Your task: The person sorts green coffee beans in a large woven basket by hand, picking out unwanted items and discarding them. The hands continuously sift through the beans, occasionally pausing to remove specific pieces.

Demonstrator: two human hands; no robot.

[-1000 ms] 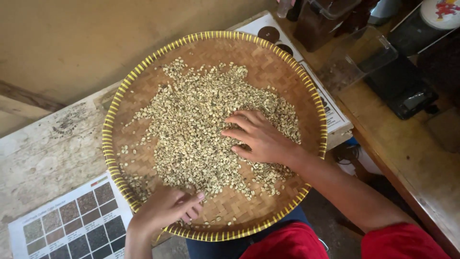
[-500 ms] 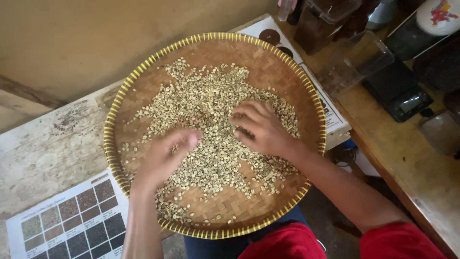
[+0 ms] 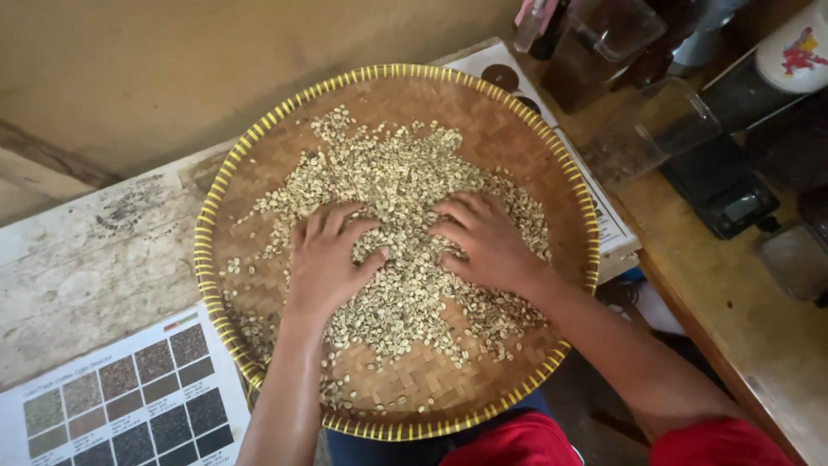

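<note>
A round woven tray (image 3: 517, 112) with a yellow rim rests in front of me. Pale green beans (image 3: 388, 177) lie spread over its middle. My left hand (image 3: 326, 259) lies palm down on the beans at centre left, fingers spread. My right hand (image 3: 487, 242) lies flat on the beans just to its right, fingers apart and pointing left. Neither hand grips anything.
A printed chart of dark colour squares (image 3: 121, 406) lies on the worn white board (image 3: 86, 259) at lower left. Another printed sheet (image 3: 608, 220) sticks out under the tray's right side. A black scale (image 3: 716, 185) and clear containers (image 3: 647, 129) stand on the wooden counter at right.
My left hand moved from the tray's lower left rim up onto the beans in the middle. My right hand stayed on the beans, shifting slightly.
</note>
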